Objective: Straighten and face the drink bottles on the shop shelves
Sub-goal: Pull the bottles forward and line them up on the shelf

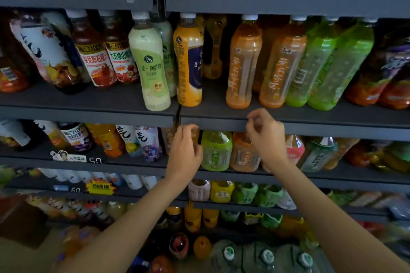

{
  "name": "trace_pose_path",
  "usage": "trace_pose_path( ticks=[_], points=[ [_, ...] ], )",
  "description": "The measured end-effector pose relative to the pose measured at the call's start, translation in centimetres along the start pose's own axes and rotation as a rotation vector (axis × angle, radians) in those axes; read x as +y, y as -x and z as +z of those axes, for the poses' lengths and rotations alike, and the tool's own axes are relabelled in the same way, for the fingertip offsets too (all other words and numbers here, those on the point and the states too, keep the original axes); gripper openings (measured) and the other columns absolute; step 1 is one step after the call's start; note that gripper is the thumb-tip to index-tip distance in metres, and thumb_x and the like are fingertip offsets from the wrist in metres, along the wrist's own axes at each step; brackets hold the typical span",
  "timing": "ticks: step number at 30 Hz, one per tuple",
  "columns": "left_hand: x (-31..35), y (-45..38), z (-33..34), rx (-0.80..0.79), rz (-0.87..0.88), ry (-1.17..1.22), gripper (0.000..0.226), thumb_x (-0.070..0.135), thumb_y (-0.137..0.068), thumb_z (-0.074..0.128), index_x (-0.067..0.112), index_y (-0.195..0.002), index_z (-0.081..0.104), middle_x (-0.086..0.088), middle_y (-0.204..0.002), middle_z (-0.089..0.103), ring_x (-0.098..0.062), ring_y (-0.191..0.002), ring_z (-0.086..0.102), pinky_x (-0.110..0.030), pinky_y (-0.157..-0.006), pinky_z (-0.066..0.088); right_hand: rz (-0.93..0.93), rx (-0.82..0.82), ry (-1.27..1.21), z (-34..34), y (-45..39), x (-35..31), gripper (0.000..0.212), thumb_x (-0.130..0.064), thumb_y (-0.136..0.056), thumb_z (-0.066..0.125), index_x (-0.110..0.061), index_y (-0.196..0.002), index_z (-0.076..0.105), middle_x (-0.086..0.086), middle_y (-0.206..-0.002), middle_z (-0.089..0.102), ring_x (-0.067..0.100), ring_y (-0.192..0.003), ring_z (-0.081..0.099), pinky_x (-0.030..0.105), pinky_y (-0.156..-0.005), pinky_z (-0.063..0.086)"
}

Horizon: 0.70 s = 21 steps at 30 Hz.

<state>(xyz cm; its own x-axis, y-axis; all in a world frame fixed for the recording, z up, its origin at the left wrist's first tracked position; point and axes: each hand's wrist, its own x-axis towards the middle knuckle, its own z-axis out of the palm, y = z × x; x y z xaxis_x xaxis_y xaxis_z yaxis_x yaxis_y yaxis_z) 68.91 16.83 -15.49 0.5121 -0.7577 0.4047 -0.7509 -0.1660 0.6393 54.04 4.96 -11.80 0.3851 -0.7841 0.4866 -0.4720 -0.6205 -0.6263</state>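
Both hands are raised in front of the shelving, and neither clearly holds a bottle. Furthest left on the eye-level shelf [88, 104], the white-labelled bottle [42, 51] and the two red-labelled juice bottles [97, 60] show their labels forward, though they look tilted in the wide-angle view. Next along, the pale green milk-tea bottle [150, 64] faces out at the shelf edge. Beside it, the yellow and navy bottle [188, 62] is turned so its label reads partly sideways; it probably needs a twist.

One shelf lower, the left hand [185, 150] has its fingers curled in front of a bottle that it mostly hides; whether it grips that bottle cannot be told. Just beside it stands a green tea bottle [216, 150], label forward. Right of that, the right hand [266, 135] hovers at the shelf lip with fingers loosely curled and holding nothing, in front of an orange tea bottle [244, 155].

Above it, the two orange tea bottles [244, 62] and the green bottles [321, 66] further right already face forward in a fairly even row.

Judging from this, the eye-level shelf is mostly faced. The lower shelves, blurred here, look uneven and seem to be the bulk of what remains.
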Motion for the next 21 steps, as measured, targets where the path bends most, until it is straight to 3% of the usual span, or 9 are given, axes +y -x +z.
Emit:
trace_pose_path(
  ticks=[4, 7, 10, 12, 16, 18, 21],
  points=[
    [-2.1, 0.8, 0.3, -0.202, -0.131, -0.067, 0.035, 0.005, -0.087, 0.055, 0.004, -0.12, 0.045, -0.011, -0.12, 0.046, -0.026, -0.108, 0.053, -0.03, -0.084, 0.041, -0.133, -0.188, 0.081, 2.3, 1.4, 0.3, 0.008, -0.012, -0.088, 0.059, -0.006, -0.094, 0.06, 0.008, -0.062, 0.063, 0.027, -0.056, 0.06, 0.039, -0.052, 0.049],
    [-3.5, 0.7, -0.6, -0.187, -0.202, -0.09, 0.034, 0.006, -0.087, 0.057, 0.003, -0.119, 0.046, -0.012, -0.119, 0.047, -0.027, -0.106, 0.054, -0.031, -0.081, 0.043, -0.126, -0.293, 0.062, 4.5, 1.7, -0.4, 0.01, -0.013, -0.088, 0.06, -0.006, -0.095, 0.063, 0.01, -0.073, 0.067, 0.028, -0.067, 0.063, 0.036, -0.059, 0.049],
    [-5.2, 0.7, -2.1, -0.158, -0.267, -0.129, 0.036, 0.008, -0.088, 0.055, 0.005, -0.123, 0.045, -0.01, -0.121, 0.047, -0.026, -0.107, 0.053, -0.031, -0.079, 0.042, -0.052, -0.549, 0.074, 8.4, 2.2, -1.1, 0.031, -0.027, -0.089, 0.06, -0.009, -0.115, 0.058, 0.008, -0.098, 0.069, 0.026, -0.088, 0.064, 0.034, -0.075, 0.051],
    [-6.4, 0.9, -2.9, -0.164, -0.307, -0.163, 0.037, 0.009, -0.089, 0.055, 0.007, -0.124, 0.043, -0.009, -0.124, 0.045, -0.025, -0.109, 0.052, -0.033, -0.081, 0.042, 0.109, -0.632, -0.043, 11.4, 2.9, -1.7, 0.057, -0.034, -0.087, 0.064, -0.009, -0.133, 0.042, 0.01, -0.102, 0.068, 0.03, -0.084, 0.066, 0.042, -0.073, 0.055],
    [-8.3, 1.6, -4.1, -0.177, -0.316, -0.169, 0.038, 0.007, -0.087, 0.055, 0.006, -0.123, 0.043, -0.01, -0.123, 0.047, -0.027, -0.107, 0.053, -0.037, -0.084, 0.044, 0.426, -0.568, -0.246, 16.0, 3.6, -3.1, 0.09, -0.034, -0.083, 0.068, -0.013, -0.147, 0.008, 0.014, -0.096, 0.069, 0.03, -0.071, 0.069, 0.041, -0.062, 0.058],
    [-9.0, 1.5, -4.6, -0.167, -0.314, -0.151, 0.038, 0.005, -0.086, 0.056, 0.005, -0.122, 0.044, -0.011, -0.122, 0.046, -0.028, -0.107, 0.053, -0.04, -0.087, 0.045, 0.588, -0.481, -0.204, 17.4, 2.7, -4.0, 0.09, -0.036, -0.082, 0.068, -0.01, -0.147, 0.01, 0.018, -0.108, 0.064, 0.035, -0.091, 0.066, 0.042, -0.076, 0.055],
    [-10.0, 1.3, -5.4, -0.176, -0.309, -0.117, 0.037, 0.005, -0.085, 0.058, 0.006, -0.119, 0.045, -0.011, -0.119, 0.045, -0.03, -0.102, 0.054, -0.046, -0.085, 0.048, 0.755, -0.332, -0.196, 18.7, 1.0, -5.1, 0.082, -0.043, -0.08, 0.07, -0.006, -0.14, 0.029, 0.02, -0.128, 0.054, 0.037, -0.118, 0.052, 0.042, -0.091, 0.043]
  ],
)
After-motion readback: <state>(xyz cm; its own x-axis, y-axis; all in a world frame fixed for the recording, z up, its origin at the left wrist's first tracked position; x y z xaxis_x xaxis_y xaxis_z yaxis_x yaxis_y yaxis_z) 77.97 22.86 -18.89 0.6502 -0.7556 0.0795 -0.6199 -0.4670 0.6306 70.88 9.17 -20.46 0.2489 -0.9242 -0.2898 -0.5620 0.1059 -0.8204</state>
